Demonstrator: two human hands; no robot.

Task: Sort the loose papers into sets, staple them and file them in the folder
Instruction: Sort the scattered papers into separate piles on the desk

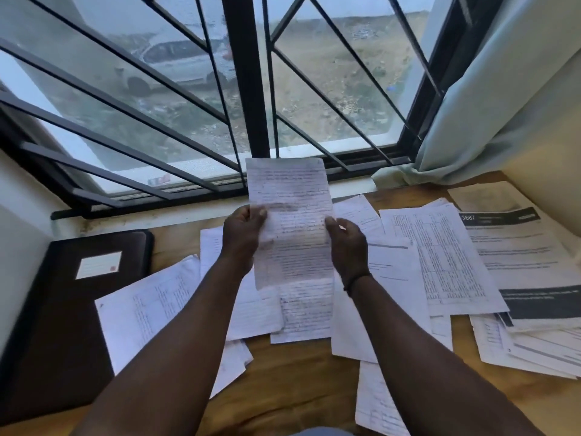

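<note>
I hold a handwritten sheet point(290, 199) upright above the wooden table point(301, 372). My left hand point(242, 232) pinches its left edge and my right hand point(347, 243) pinches its right edge. Below it, several loose papers point(157, 306) lie scattered over the table, some handwritten, some printed. A printed table sheet point(440, 256) lies to the right. A dark folder point(72, 309) with a white label lies closed at the left of the table. No stapler is in sight.
A barred window point(245, 89) stands right behind the table. A pale curtain point(503, 89) hangs at the right, its hem touching the table's back corner. Walls close in on the left and right. A stack of printed pages point(534, 309) fills the right side.
</note>
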